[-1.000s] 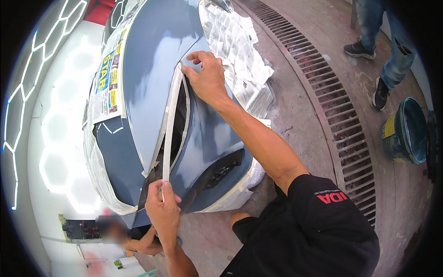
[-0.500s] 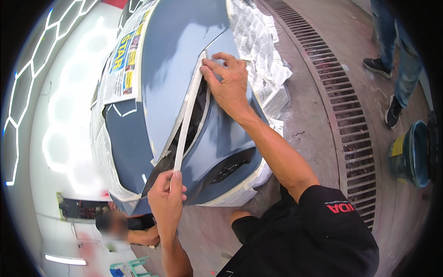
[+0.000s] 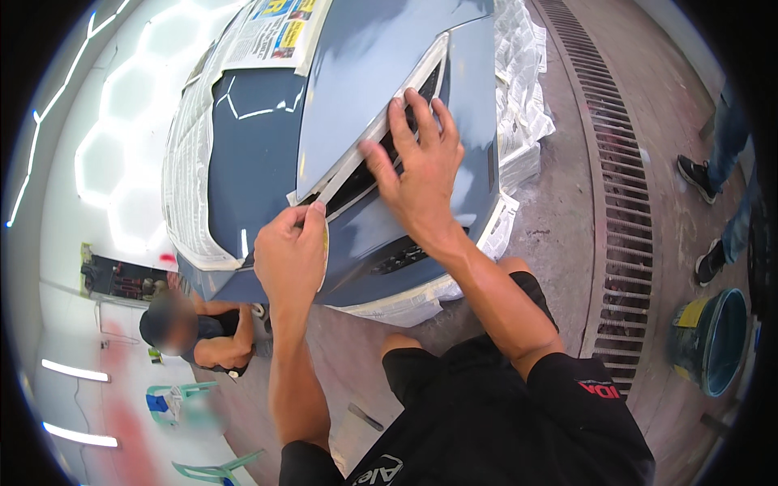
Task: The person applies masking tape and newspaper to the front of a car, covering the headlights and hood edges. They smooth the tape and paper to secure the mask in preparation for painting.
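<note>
A strip of whitish masking tape (image 3: 346, 176) runs along the upper edge of a dark, slanted headlight opening (image 3: 366, 176) in a grey car front (image 3: 340, 89). My left hand (image 3: 288, 251) pinches the strip between thumb and fingertips at the opening's near, lower end. A pale, curved edge shows beside that palm, mostly hidden, so I cannot make out what it is. With fingers spread, my right hand (image 3: 421, 170) lies over the opening, its fingertips touching the taped edge about midway along.
Newspaper (image 3: 263, 40) and crumpled masking sheets (image 3: 519, 89) cover parts of the car. A floor grate (image 3: 620, 219) runs along the right, near a dark bucket (image 3: 709, 340) and a standing person's legs (image 3: 729, 162). Another person (image 3: 219, 332) crouches at the lower left near green chairs (image 3: 182, 397).
My left hand has brought the strip up against the opening's lower end. My right hand has slid down from the far corner and spread its fingers. The view has shifted.
</note>
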### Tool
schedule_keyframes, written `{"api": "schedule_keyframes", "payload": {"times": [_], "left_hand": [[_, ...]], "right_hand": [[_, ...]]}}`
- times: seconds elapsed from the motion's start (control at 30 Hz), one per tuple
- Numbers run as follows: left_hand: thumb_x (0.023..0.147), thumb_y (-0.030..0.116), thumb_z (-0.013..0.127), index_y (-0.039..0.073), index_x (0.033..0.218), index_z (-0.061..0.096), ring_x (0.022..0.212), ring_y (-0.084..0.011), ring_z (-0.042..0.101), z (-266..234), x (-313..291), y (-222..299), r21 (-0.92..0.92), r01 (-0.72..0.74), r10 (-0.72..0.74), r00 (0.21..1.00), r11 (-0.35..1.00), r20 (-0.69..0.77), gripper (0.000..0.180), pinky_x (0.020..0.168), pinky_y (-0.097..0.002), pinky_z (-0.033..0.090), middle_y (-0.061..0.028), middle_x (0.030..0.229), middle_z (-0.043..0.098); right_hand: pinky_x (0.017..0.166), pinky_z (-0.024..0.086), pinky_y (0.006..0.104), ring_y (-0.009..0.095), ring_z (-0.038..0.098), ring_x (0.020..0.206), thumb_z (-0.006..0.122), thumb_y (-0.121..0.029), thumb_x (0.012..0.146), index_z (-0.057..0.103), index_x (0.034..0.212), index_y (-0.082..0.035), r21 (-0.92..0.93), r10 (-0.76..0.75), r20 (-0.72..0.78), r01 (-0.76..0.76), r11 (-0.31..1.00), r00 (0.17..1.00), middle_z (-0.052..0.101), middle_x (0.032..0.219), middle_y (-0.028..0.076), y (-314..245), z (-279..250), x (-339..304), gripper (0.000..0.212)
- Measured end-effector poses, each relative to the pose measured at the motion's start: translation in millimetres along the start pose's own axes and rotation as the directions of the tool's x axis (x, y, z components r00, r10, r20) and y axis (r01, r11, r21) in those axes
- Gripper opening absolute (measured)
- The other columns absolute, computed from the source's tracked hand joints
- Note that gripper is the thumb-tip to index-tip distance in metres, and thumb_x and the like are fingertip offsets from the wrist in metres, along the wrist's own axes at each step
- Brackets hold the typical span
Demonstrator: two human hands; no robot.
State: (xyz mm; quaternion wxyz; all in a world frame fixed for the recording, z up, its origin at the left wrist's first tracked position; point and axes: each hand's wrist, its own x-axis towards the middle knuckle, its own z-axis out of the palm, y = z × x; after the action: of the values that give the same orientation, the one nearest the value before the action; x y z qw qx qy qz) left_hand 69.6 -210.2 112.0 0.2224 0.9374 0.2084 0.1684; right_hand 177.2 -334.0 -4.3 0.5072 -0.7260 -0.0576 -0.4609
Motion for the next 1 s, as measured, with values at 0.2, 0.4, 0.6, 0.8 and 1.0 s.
{"api": "schedule_keyframes", "payload": {"times": [0.2, 0.4, 0.6, 0.8, 1.0], "left_hand": [[0.102, 0.044, 0.069, 0.008, 0.107, 0.086, 0.073, -0.0345, 0.075, 8, -3, 16, 0.155, 0.028, -0.006, 0.99, 0.988, -0.138, 0.04, 0.077, -0.0452, 0.056, -0.0126, 0.072, 0.075], [0.105, 0.042, 0.064, 0.012, 0.118, 0.083, 0.085, -0.0421, 0.079, 9, -17, 7, 0.286, -0.083, 0.14, 0.973, 0.955, -0.185, 0.038, 0.082, -0.052, 0.059, -0.0158, 0.086, 0.081], [0.112, 0.042, 0.056, 0.019, 0.127, 0.073, 0.089, -0.0449, 0.079, 3, -32, -3, 0.466, -0.089, 0.18, 0.972, 0.88, -0.153, 0.032, 0.08, -0.0563, 0.059, -0.0164, 0.089, 0.082], [0.112, 0.043, 0.056, 0.017, 0.117, 0.076, 0.091, -0.0447, 0.079, 13, -26, -4, 0.387, 0.037, 0.065, 0.966, 0.922, -0.248, 0.034, 0.081, -0.0553, 0.058, -0.0176, 0.091, 0.082], [0.11, 0.046, 0.059, 0.014, 0.113, 0.079, 0.094, -0.0438, 0.079, 17, -20, 2, 0.304, 0.09, -0.005, 0.963, 0.948, -0.27, 0.038, 0.084, -0.0536, 0.058, -0.0177, 0.095, 0.082]], "right_hand": [[0.122, 0.03, 0.0621, 0.049, 0.031, 0.159, 0.091, -0.05, 0.086, 0.043, 0.167, -0.001, 0.045, 0.004, 0.038, -0.005, 0.999, 0.999, 0.039, 0.172, 0.023, -28, 16, -31, 0.106], [0.123, 0.025, 0.0686, 0.051, 0.023, 0.164, 0.088, -0.053, 0.087, 0.036, 0.17, 0.0, 0.039, 0.027, 0.056, -0.029, 0.999, 0.998, 0.032, 0.178, 0.022, -33, 20, -36, 0.112], [0.123, 0.024, 0.0727, 0.052, 0.022, 0.164, 0.086, -0.053, 0.09, 0.036, 0.17, 0.001, 0.028, 0.033, 0.049, -0.034, 0.999, 0.998, 0.033, 0.177, 0.023, -32, 17, -32, 0.109], [0.125, 0.021, 0.072, 0.05, 0.02, 0.165, 0.085, -0.055, 0.091, 0.034, 0.169, 0.004, 0.034, 0.045, 0.057, -0.047, 0.998, 0.997, 0.031, 0.177, 0.025, -37, 26, -42, 0.11], [0.126, 0.017, 0.0725, 0.05, 0.018, 0.166, 0.086, -0.059, 0.089, 0.029, 0.171, 0.005, 0.05, 0.03, 0.033, -0.031, 0.998, 0.999, 0.028, 0.177, 0.028, -38, 30, -43, 0.119]]}}
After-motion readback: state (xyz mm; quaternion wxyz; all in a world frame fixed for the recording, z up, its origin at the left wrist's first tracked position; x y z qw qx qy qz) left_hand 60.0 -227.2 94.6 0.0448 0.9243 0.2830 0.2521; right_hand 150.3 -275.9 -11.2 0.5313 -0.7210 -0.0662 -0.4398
